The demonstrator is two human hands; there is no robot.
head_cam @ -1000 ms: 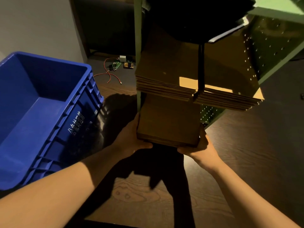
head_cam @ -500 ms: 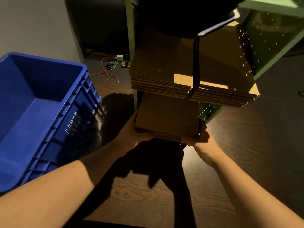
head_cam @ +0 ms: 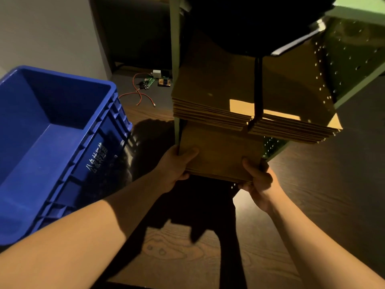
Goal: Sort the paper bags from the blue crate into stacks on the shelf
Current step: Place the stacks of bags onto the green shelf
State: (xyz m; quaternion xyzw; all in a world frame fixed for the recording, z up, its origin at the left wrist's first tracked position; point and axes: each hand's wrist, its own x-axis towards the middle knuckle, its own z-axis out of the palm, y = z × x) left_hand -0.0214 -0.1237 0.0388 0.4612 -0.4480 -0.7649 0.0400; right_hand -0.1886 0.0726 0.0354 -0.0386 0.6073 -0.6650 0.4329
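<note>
Hands (head_cam: 218, 176) around bag stack (head_cam: 220, 155)

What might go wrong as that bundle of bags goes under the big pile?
The bag bundle, gripped by the left hand and right hand, could bump the overhanging upper stacks and nudge them off. The hanging black strap might snag. Loose bags may slip out.

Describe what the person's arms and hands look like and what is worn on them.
Both forearms are bare as far as the picture shows: no sleeves reach into view. The left hand and the right hand wear no gloves, and no rings, watch or wristband can be seen. No markings show. Warm, dim light falls on the arms, with the left forearm partly in shadow.
</note>
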